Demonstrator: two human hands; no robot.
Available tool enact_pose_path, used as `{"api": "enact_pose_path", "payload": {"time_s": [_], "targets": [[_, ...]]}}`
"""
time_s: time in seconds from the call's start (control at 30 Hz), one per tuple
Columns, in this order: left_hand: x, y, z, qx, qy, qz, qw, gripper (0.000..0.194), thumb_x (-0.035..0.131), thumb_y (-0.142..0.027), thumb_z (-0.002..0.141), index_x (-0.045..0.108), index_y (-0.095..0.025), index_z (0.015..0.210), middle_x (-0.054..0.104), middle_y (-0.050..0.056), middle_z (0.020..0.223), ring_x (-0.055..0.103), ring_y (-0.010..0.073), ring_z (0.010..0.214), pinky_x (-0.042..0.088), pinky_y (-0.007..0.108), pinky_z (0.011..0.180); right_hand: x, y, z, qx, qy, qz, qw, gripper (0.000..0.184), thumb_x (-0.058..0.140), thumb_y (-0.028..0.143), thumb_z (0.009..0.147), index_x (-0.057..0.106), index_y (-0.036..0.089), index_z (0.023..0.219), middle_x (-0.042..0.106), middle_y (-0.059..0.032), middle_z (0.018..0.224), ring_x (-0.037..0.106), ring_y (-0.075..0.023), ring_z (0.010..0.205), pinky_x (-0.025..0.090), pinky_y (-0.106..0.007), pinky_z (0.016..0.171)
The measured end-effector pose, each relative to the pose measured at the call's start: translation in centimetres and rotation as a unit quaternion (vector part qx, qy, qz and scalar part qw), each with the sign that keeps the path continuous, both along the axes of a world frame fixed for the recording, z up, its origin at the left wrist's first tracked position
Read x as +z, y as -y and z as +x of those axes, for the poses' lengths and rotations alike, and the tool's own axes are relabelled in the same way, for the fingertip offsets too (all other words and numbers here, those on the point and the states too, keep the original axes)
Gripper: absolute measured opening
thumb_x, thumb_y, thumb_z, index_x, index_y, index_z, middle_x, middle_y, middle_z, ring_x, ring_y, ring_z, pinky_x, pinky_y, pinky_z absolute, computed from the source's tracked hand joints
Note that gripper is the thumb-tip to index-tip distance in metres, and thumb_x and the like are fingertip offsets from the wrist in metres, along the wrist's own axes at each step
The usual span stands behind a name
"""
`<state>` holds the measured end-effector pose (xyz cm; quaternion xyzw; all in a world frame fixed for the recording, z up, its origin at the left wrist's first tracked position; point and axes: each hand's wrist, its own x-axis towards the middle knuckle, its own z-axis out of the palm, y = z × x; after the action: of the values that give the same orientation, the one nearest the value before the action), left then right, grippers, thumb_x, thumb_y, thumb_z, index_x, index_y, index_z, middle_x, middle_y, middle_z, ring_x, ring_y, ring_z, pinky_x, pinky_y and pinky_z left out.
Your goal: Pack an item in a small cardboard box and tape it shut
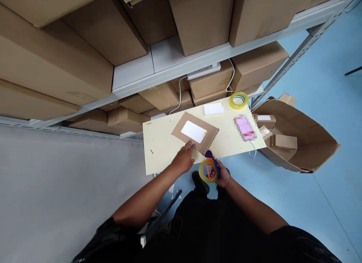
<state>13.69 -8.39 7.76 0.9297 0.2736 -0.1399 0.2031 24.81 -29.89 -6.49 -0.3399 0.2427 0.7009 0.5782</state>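
A flat brown cardboard box (181,124) with a white label (194,131) lies at a slant on the small cream table. My left hand (183,157) is at its near edge, fingertips reaching onto the cardboard with finger and thumb apart. In my right hand (223,175) is a blue and orange tape dispenser (216,165) carrying a roll of yellowish clear tape (201,174). The dispenser's head is close to the box's near right corner; whether it touches is unclear. My right fingers are wrapped round the handle, partly hidden behind it.
On the table (158,142) are a white label stack (214,108), a spare yellow tape roll (233,103) and a blurred pink phone-like thing (245,128). A large open carton (308,142) with small boxes stands right. Shelving (198,59) full of cartons rises behind.
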Motion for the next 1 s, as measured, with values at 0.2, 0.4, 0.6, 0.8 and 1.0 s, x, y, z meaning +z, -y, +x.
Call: {"api": "enact_pose_path", "payload": {"time_s": [0.2, 0.4, 0.6, 0.8, 1.0], "targets": [[0.0, -8.4, 3.0, -0.160, -0.021, 0.084, 0.983, 0.101, 0.077, -0.058, 0.087, 0.029, -0.030, 0.171, 0.012, 0.010, 0.181, 0.004, 0.0407, 0.166, 0.000, 0.067, 0.131, 1.2, -2.0, 4.8, 0.043, 0.031, -0.026, 0.998, 0.047, 0.050, 0.062, 0.104, 0.069, 0.023, 0.084, 0.058, 0.0021, 0.051, 0.054, -0.0165, 0.046, 0.059, -0.034, 0.065], [-1.3, -4.6, 3.6, 0.031, -0.049, 0.123, 0.991, 0.090, 0.057, -0.059, 0.099, 0.022, -0.023, 0.173, 0.010, 0.018, 0.180, 0.013, 0.0465, 0.164, 0.017, 0.067, 0.127, 3.6, -6.2, 11.7, 0.072, 0.064, -0.053, 0.994, 0.046, 0.048, 0.059, 0.106, 0.069, 0.020, 0.092, 0.067, -0.0021, 0.060, 0.059, -0.0172, 0.051, 0.060, -0.033, 0.066], [0.4, -6.1, -0.6, -0.061, -0.010, 0.053, 0.997, 0.105, 0.083, -0.055, 0.080, 0.036, -0.027, 0.169, 0.033, 0.016, 0.173, 0.025, 0.0426, 0.161, 0.014, 0.056, 0.133, 4.4, -9.4, 17.5, 0.159, 0.091, -0.040, 0.982, 0.040, 0.056, 0.052, 0.105, 0.069, 0.015, 0.109, 0.079, -0.0110, 0.085, 0.074, -0.0248, 0.076, 0.064, -0.044, 0.080], [-0.5, -9.3, -1.6, -0.081, 0.014, 0.049, 0.995, 0.100, 0.076, -0.061, 0.083, 0.034, -0.032, 0.169, 0.018, 0.009, 0.180, 0.007, 0.0368, 0.167, -0.002, 0.058, 0.132, 4.4, -10.5, 17.7, 0.190, 0.086, -0.019, 0.978, 0.041, 0.060, 0.052, 0.103, 0.069, 0.013, 0.111, 0.080, -0.0137, 0.091, 0.076, -0.0266, 0.081, 0.064, -0.045, 0.082], [-1.4, -8.6, -1.7, -0.062, 0.042, 0.062, 0.995, 0.100, 0.073, -0.062, 0.084, 0.032, -0.030, 0.170, 0.018, 0.009, 0.180, 0.009, 0.0350, 0.167, -0.007, 0.058, 0.131, 4.7, -6.2, 14.0, 0.129, 0.098, -0.048, 0.986, 0.043, 0.055, 0.057, 0.104, 0.071, 0.017, 0.106, 0.079, -0.0097, 0.084, 0.075, -0.0242, 0.077, 0.063, -0.041, 0.083]]}}
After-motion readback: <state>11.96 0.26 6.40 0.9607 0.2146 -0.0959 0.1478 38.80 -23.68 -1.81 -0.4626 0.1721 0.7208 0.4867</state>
